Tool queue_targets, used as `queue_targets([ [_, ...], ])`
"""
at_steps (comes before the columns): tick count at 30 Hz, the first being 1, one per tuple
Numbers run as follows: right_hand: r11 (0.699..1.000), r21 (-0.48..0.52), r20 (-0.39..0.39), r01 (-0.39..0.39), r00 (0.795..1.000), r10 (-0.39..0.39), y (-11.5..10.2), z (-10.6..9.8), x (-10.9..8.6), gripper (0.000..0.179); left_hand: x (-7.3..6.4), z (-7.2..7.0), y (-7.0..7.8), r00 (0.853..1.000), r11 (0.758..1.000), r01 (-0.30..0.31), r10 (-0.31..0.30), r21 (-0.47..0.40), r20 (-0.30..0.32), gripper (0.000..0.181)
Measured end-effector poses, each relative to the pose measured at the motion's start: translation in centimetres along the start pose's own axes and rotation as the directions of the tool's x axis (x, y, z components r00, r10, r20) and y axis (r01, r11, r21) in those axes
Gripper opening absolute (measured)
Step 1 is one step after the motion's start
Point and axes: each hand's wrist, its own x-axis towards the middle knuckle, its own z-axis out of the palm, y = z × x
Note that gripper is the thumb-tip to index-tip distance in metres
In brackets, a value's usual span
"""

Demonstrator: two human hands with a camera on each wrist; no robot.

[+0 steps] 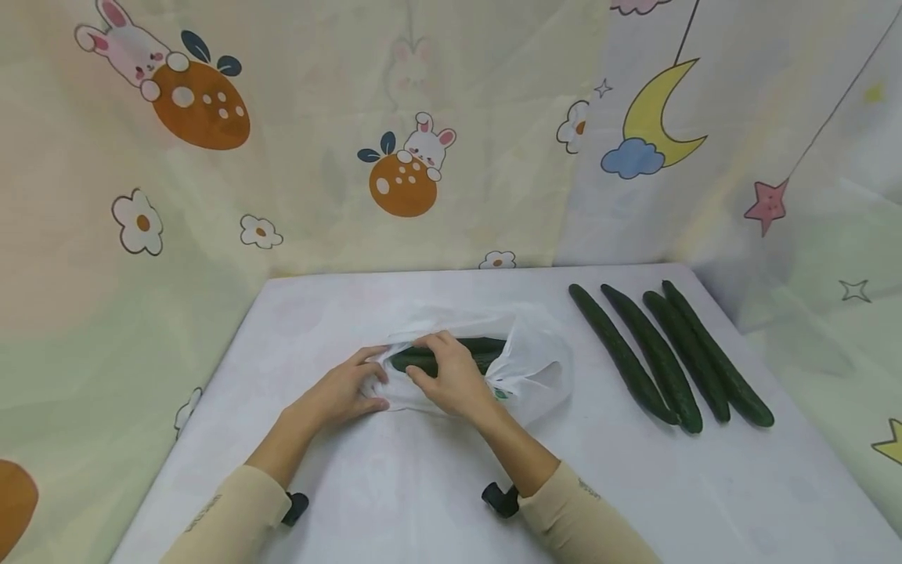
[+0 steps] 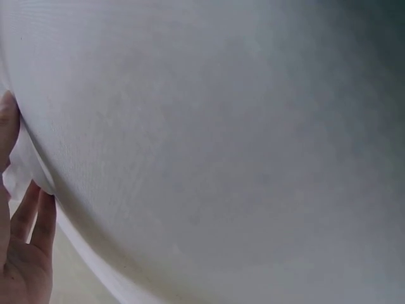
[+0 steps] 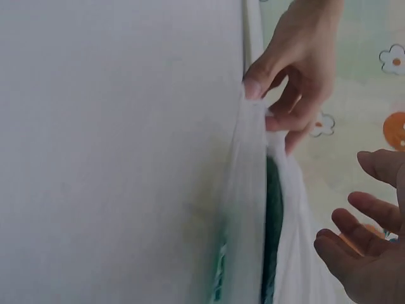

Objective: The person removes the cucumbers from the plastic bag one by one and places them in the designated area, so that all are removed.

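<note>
Near the middle of the counter (image 1: 423, 486), a thin white plastic bag (image 1: 543, 368) lies with its mouth open, and the cucumbers inside (image 1: 482, 346) show through it, long axes running left to right, roughly level with the far edge; rounded ends point toward the left hand (image 1: 345, 392), while the bag covers their right ends. The left hand's grip pinches the bag's rim between thumb and fingers. The right hand's grip is spread, thumb apart from the fingers, just over the opening; whether it touches a cucumber I cannot tell. To the right, well apart from the bag, four loose cucumbers (image 1: 654, 350) lie side by side, slanting from far left to near right. White cloth covers the counter. Behind and beside it hangs a pastel backdrop (image 1: 317, 117) printed with rabbits, flowers, a moon and stars.
</note>
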Motion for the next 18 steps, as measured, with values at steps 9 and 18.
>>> queue_targets([
  [9,0.995,-0.057,0.074,-0.085,0.993,0.090,3.5,-1.5,-0.2,0.043,0.0,0.2,-0.3,0.999,0.999,-0.032,0.033,0.026,-0.025,0.032],
  [18,0.973,-0.175,0.142,-0.153,0.974,0.179,4.8,-3.4,-0.4,0.046,-0.2,-0.2,-0.1,0.999,1.000,-0.029,0.029,0.005,-0.013,0.031],
])
